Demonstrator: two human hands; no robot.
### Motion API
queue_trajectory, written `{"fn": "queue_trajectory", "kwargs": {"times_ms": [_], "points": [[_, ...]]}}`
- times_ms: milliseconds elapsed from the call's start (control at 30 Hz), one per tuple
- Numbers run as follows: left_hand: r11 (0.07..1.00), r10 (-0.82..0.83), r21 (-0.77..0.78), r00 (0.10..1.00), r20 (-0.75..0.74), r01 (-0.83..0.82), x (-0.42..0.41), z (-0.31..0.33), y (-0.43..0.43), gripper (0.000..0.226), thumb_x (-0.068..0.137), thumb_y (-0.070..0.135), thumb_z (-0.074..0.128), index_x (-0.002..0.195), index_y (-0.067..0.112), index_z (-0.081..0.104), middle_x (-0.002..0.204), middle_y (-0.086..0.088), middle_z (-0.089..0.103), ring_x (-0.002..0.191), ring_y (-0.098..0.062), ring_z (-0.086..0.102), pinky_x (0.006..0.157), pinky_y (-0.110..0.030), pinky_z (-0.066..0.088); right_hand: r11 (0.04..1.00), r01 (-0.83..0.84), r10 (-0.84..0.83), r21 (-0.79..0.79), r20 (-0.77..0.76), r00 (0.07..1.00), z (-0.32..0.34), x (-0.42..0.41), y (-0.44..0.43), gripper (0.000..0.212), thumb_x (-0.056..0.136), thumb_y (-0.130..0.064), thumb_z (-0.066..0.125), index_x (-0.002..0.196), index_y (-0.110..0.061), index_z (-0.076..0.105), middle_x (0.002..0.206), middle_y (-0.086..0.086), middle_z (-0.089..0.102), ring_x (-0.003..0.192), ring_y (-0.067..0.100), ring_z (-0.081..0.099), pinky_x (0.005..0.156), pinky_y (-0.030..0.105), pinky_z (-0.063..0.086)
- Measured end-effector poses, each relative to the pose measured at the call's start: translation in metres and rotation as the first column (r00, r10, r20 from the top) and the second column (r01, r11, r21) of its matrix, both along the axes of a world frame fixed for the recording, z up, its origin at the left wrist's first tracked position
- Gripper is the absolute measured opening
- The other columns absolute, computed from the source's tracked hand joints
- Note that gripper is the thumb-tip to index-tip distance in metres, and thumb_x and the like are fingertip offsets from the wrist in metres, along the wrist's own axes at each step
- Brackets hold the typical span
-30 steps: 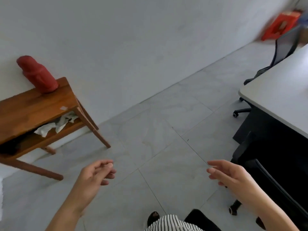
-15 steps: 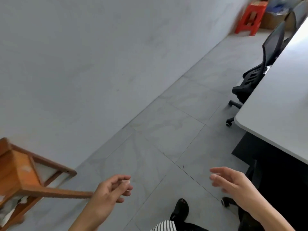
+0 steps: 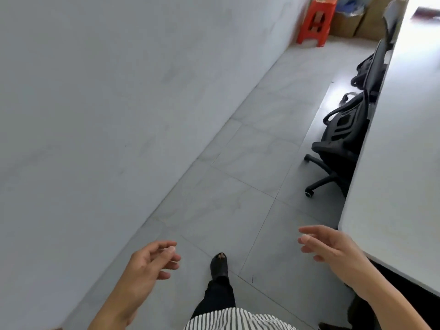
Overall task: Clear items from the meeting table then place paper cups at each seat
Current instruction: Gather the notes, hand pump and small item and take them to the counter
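Note:
The white meeting table (image 3: 400, 167) runs along the right edge of the view, its near corner just right of my right hand (image 3: 333, 251). That hand hangs over the floor with fingers spread and nothing in it. My left hand (image 3: 147, 265) is held out low at the left, fingers loosely curled and apart, also holding nothing. No paper cups show. The stretch of tabletop in view is bare except for a dark object (image 3: 425, 14) at its far end.
Black office chairs (image 3: 342, 136) are pushed against the table's left side. A grey wall fills the left. A red plastic stool (image 3: 315, 22) and cardboard boxes (image 3: 350, 22) stand at the far end. A grey tiled aisle lies between wall and chairs, with my foot (image 3: 220, 265) on it.
The view has swung right along the aisle. The wooden side table has left the frame at the left, and the meeting table and chairs have come closer. Both hands stay open.

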State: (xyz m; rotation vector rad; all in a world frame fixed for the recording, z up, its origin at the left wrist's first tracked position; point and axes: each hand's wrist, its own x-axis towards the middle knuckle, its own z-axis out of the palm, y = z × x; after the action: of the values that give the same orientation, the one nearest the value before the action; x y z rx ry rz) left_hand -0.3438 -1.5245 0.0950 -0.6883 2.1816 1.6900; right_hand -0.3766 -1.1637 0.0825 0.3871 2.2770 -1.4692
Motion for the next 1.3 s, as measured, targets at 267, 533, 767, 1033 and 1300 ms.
{"fn": "queue_trajectory", "kwargs": {"times_ms": [267, 533, 767, 1033, 1300], "points": [[0.967, -0.256, -0.031, 0.962, -0.095, 0.254, -0.241, 0.034, 0.007, 0.015, 0.094, 0.015, 0.055, 0.101, 0.013, 0.068, 0.087, -0.011, 0.074, 0.083, -0.027, 0.070, 0.071, -0.033, 0.053, 0.959, 0.280, -0.282, -0.038, -0.055, 0.958, 0.029, -0.113, 0.002, 0.015, 0.089, -0.021, 0.063, 0.102, -0.026, 0.069, 0.088, -0.007, 0.078, 0.078, 0.008, 0.072, 0.068, 0.026, 0.050], [0.897, -0.443, -0.037, 0.892, -0.091, 0.441, -0.403, 0.025, 0.092, 0.014, 0.094, 0.016, 0.054, 0.100, 0.015, 0.067, 0.088, -0.011, 0.073, 0.085, -0.026, 0.069, 0.072, -0.034, 0.053, 0.870, 0.492, -0.491, -0.030, 0.028, 0.871, 0.009, -0.183, 0.051, 0.015, 0.088, -0.020, 0.066, 0.101, -0.025, 0.070, 0.087, 0.001, 0.077, 0.084, 0.020, 0.071, 0.072, 0.034, 0.052], [0.786, -0.618, -0.005, 0.786, 0.005, 0.618, -0.490, 0.025, 0.176, 0.013, 0.092, 0.015, 0.058, 0.100, 0.018, 0.068, 0.087, -0.009, 0.076, 0.083, -0.021, 0.071, 0.074, -0.032, 0.054, 0.831, 0.556, -0.556, -0.003, 0.012, 0.831, 0.004, -0.286, 0.116, 0.014, 0.089, -0.027, 0.066, 0.103, -0.028, 0.069, 0.085, -0.004, 0.076, 0.081, 0.008, 0.072, 0.079, 0.033, 0.056], [0.726, -0.687, -0.021, 0.727, 0.007, 0.687, -0.608, 0.015, 0.247, 0.014, 0.093, 0.010, 0.056, 0.097, 0.011, 0.069, 0.079, -0.010, 0.075, 0.079, -0.028, 0.070, 0.067, -0.036, 0.053, 0.771, 0.636, -0.636, 0.001, -0.008, 0.771, 0.007, -0.368, 0.171, 0.014, 0.089, -0.031, 0.065, 0.103, -0.033, 0.067, 0.091, -0.006, 0.075, 0.086, 0.006, 0.071, 0.083, 0.028, 0.053], [0.376, -0.927, 0.014, 0.376, -0.007, 0.927, -0.714, 0.014, 0.384, 0.013, 0.092, 0.009, 0.057, 0.096, 0.012, 0.069, 0.081, -0.013, 0.075, 0.081, -0.029, 0.069, 0.069, -0.035, 0.051, 0.435, 0.900, -0.899, 0.044, 0.078, 0.431, 0.000, -0.373, 0.198, 0.012, 0.090, -0.028, 0.065, 0.101, -0.028, 0.068, 0.096, 0.001, 0.074, 0.083, 0.012, 0.072, 0.069, 0.023, 0.050]]}}
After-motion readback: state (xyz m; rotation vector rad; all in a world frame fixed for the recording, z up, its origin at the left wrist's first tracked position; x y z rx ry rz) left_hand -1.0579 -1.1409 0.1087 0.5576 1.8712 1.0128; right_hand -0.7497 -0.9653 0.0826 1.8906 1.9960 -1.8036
